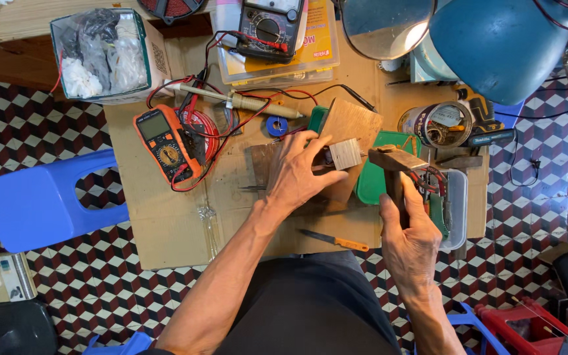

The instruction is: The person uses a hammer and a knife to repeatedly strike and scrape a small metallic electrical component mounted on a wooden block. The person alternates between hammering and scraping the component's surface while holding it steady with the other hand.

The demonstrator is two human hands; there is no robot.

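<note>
On the cardboard sheet (165,223), your left hand (297,174) pins the small wooden block (345,154) while your right hand (409,230) grips the hammer (396,164): keep fingertips clear and strike squarely.

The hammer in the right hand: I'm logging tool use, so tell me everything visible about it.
The hammer has a worn, brownish metal head on a dark wooden handle. The right hand grips the handle from below, holding it roughly upright with the head lying crosswise at the top. The head sits level with a small pale wooden block that the left hand steadies; whether they touch is unclear.
</note>
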